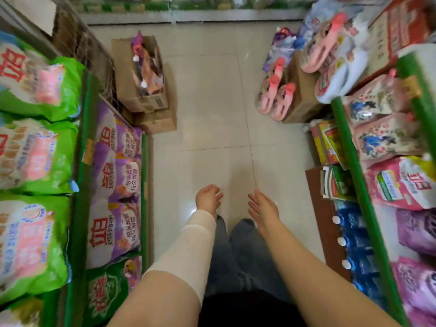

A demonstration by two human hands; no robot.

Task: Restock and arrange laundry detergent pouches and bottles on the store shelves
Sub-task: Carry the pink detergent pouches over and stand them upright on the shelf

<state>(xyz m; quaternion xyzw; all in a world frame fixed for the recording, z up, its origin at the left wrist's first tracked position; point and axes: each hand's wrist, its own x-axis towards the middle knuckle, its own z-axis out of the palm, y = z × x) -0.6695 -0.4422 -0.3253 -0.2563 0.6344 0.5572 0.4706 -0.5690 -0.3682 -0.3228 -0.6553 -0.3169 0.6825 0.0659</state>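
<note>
Pale tiled floor [207,128] runs straight ahead btwn two green-edged shelf units, w/ a clear lane down the middle. We look down at our left hand [208,199] and right hand [263,207], both hanging over bare tile, apart from each other, holding nothing; fingers loosely spread, palms turned roughly inward. A pale sleeve [188,244] covers the left forearm; right arm is bare. Our jeans [238,256] show below the hands.

Left side: green detergent pouches [35,152] lie along the upper shelf, purple detergent pouches [115,185] on the lower one, right up to its green lip [144,197]. That lip borders the open lane. Further on, stacked cardboard boxes [146,90] w/ packets on top stand on the floor by the shelf end, narrowing the lane a bit.

Right side: pink pouches [401,182] and purple ones [415,230] sit behind the green shelf edge [358,185]; blue bottles w/ white caps [354,244] stand on the level below. Pink-capped pouches [276,97] lean against a box [302,100] on the floor, jutting into the aisle opposite the left stack. Far end closes w/ another shelf base [188,17].
</note>
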